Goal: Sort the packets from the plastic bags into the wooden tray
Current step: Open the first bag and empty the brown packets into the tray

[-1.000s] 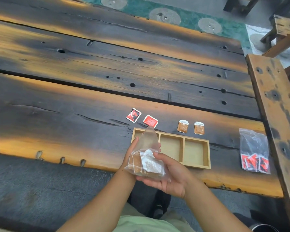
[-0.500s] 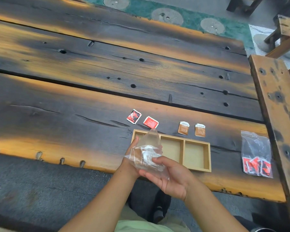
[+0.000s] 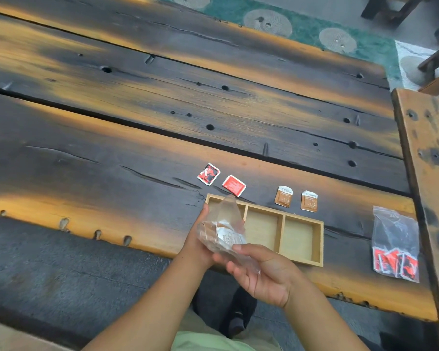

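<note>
One clear plastic bag [image 3: 222,224] holding brownish packets is over the desk's [image 3: 112,160] near edge. The left hand [image 3: 199,239] grips its side and the right hand [image 3: 264,272] pinches its lower end. It partly hides the three-compartment wooden tray [image 3: 282,231]. Beyond the tray lie two red packets [image 3: 208,174] [image 3: 234,185] and two brown packets [image 3: 283,196] [image 3: 309,201]. A second bag [image 3: 394,229], holding red packets, lies at the right.
</note>
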`<state>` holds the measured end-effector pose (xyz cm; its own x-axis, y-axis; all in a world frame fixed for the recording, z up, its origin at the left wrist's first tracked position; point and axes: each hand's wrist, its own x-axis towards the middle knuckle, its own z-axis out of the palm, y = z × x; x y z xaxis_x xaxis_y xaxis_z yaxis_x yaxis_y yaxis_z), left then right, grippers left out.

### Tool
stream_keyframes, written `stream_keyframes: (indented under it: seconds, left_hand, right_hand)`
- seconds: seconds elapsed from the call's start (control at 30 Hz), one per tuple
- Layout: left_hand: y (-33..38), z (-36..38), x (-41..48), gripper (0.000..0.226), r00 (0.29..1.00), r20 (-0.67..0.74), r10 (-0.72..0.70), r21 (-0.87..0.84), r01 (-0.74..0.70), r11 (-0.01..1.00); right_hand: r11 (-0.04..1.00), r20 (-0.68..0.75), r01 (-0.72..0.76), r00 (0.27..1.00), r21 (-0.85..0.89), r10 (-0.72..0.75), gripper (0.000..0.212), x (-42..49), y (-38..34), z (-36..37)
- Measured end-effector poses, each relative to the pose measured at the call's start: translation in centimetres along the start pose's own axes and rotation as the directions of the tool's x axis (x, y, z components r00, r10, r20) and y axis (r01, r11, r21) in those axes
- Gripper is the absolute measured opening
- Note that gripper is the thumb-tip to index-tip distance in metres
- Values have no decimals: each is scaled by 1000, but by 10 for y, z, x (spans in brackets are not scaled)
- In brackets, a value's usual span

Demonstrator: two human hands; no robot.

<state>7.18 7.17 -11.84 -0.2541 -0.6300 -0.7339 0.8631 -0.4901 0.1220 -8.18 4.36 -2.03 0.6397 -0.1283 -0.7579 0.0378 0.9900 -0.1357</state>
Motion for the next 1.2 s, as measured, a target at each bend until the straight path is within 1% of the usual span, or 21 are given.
stream_keyframes:
  seconds: [0.03, 0.07, 0.1, 0.13, 0.2, 0.23, 0.3, 0.37, 0.4, 0.43, 0.47, 0.5, 0.53, 0.57, 0.6, 0.67, 0.73, 0.8, 0.9, 1.07, 1.2]
  left_hand:
    - [1, -3, 2, 78, 999, -24, 38, 24, -38, 999]
    - [0, -3, 6, 76, 998, -27, 60, 2, -60, 998]
    - [-1, -3, 6, 82, 999, 23, 46, -2, -46, 999]
    - [0, 2, 2, 87, 999, 34, 33, -17, -33, 999]
    - [-3, 1, 11, 70, 995, -52, 85, -23, -87, 996]
    - [-5, -2, 12, 67, 992, -62, 108, -41, -110, 993]
    - [-9, -1, 9, 78, 993, 17, 114, -94, -111, 989]
    - [-10, -4, 12, 92, 995, 19, 96, -105, -94, 990]
    - [-9, -1, 8, 95, 998, -7, 58, -97, -58, 994]
    - [-9, -1, 10, 97, 1000, -1, 29, -103, -29, 994]
    - [-7, 2, 9, 96, 1000, -16, 22, -83, -23, 996]
    - [-9, 7, 6, 86, 998, -40, 51, -55, -53, 997]
    - [-11, 11, 5, 70, 992, -91, 83, -30, -86, 996]
    - [-11, 10, 7, 55, 988, -107, 115, -39, -120, 992]
    - [-11, 13, 4, 52, 979, -157, 127, -42, -136, 990]
    - [-13, 7, 7, 65, 977, -177, 120, -27, -127, 992]
    - [-10, 8, 2, 85, 995, -78, 57, -134, -67, 989]
    - [-7, 5, 0, 93, 1000, -17, 1, -201, -4, 980]
    - [-6, 6, -6, 100, 998, 62, -15, -244, 30, 969]
    - [-8, 6, -7, 109, 997, 66, -44, -269, 60, 961]
    - [-9, 8, -1, 100, 999, 31, -35, -259, 42, 965]
  right_hand:
    - [1000, -3, 3, 1000, -24, -3, 26, 0, 0, 1]
    - [999, -9, 9, 1000, -45, -9, 24, 0, 1, 1]
    - [998, -20, 15, 1000, -62, -17, 21, -1, 1, 2]
    - [997, -31, 22, 999, -76, -24, 18, -2, 1, 3]
    - [995, -52, 30, 998, -95, -35, 13, -4, 1, 3]
    - [995, -62, 31, 997, -98, -37, 13, -5, 1, 3]
    - [996, -91, 34, 995, -88, -42, 17, -4, 1, 1]
    - [996, -117, 39, 992, -83, -49, 14, -3, 0, -1]
    - [996, -125, 40, 991, -84, -50, 12, -3, 0, -1]
    - [996, -128, 40, 990, -84, -51, 13, -4, 0, 0]
    - [996, -126, 43, 991, -81, -53, 14, -5, 0, 2]
    - [996, -123, 45, 991, -79, -55, 18, -6, 1, 3]
    - [996, -125, 46, 991, -80, -56, 22, -7, 1, 4]
    - [995, -131, 43, 990, -85, -54, 27, -8, 2, 5]
    - [995, -135, 36, 990, -92, -48, 34, -8, 1, 5]
    - [992, -127, 15, 991, -123, -30, 50, -6, 1, 4]
    - [990, -131, 0, 991, -142, -19, 57, -5, 0, 3]
    - [989, -124, 7, 992, -148, -26, 51, -5, 0, 4]
    - [983, -84, 17, 996, -184, -33, 41, -9, 0, 12]
    - [976, -95, 23, 994, -215, -45, 37, -9, -2, 14]
    - [971, -102, 33, 993, -236, -59, 33, -10, -1, 15]
